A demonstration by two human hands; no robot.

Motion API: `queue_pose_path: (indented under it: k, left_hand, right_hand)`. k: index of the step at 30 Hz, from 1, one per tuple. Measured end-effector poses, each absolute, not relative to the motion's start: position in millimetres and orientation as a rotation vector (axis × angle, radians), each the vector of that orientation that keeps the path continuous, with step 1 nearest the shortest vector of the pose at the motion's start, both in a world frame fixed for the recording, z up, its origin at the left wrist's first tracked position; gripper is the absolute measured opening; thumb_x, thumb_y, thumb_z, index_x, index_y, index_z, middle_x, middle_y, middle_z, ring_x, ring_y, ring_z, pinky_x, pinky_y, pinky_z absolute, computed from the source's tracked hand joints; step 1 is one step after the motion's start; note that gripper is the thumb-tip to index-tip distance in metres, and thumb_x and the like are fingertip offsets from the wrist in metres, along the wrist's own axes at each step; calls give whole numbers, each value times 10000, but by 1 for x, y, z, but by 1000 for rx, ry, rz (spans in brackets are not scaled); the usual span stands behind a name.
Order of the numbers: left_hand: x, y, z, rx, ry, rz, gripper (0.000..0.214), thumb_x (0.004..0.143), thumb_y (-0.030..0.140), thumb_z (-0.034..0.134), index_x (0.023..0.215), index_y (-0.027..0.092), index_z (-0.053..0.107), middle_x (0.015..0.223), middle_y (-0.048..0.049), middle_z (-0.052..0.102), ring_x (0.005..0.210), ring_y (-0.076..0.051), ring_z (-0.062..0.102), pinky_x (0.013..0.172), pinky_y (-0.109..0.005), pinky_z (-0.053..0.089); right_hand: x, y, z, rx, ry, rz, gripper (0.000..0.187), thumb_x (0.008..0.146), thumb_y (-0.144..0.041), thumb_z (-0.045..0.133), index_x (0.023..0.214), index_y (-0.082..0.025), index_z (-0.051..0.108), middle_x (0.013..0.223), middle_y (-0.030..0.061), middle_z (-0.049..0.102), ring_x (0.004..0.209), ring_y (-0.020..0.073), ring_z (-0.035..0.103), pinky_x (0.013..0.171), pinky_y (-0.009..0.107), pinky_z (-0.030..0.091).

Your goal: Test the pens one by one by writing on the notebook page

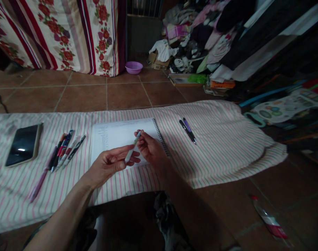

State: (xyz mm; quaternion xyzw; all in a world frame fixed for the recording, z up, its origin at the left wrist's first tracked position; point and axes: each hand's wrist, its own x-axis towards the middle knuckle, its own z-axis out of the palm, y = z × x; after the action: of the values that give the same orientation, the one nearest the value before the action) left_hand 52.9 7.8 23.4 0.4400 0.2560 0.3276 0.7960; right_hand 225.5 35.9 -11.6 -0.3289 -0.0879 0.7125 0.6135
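A pale pen (133, 147) is held at a slant above an open spiral notebook (117, 134) with faint writing on its page. My left hand (114, 161) grips the pen's lower end between thumb and fingers. At its upper end, the fingertips of my right hand (149, 144) pinch it. To the left on the striped cloth lies a loose group of several pens (67, 148), with a longer purple pen (41, 179) beside them. Right of the notebook two pens, one black (185, 129) and one purple and black (189, 129), lie side by side.
A dark-screened phone (23, 144) lies at the left on the striped cloth (227, 139). Beyond the table are a purple basin (134, 67), a floral curtain (70, 35) and a heap of clothes (185, 31). A bottle with a red cap (270, 219) lies on the tiled floor at right.
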Motion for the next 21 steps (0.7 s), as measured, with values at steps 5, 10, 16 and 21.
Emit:
queue_pose_path:
  k: [5,10,16,21]
  left_hand:
    - [53,8,20,936,556,700,507,616,234,777,1105,233,642,1001,-94,704,950,-253,642,939,-430,411]
    - [53,7,18,961,578,702,522,611,229,779,1114,234,637,1010,-93,701,964,-264,637,945,-446,409]
    - [55,5,19,955,589,743,435,646,181,751,1066,254,664,922,-61,724,874,-229,669,890,-405,465]
    - [58,2,20,945,669,773,394,633,167,753,1018,218,685,851,-56,733,810,-226,682,878,-420,481]
  right_hand:
    - [223,33,-8,-777,-222,1667,80,696,-183,680,770,-164,656,784,0,659,527,33,493,466,139,425]
    - [222,34,-13,-802,-304,1633,95,687,-209,689,770,-182,650,769,-14,652,541,41,486,490,161,420]
    - [218,35,-15,-826,-308,1604,77,684,-214,677,751,-207,639,761,-17,647,542,59,481,496,189,421]
    - [215,35,-14,-802,-302,1573,83,674,-203,684,730,-201,623,729,-26,638,510,41,448,481,166,413]
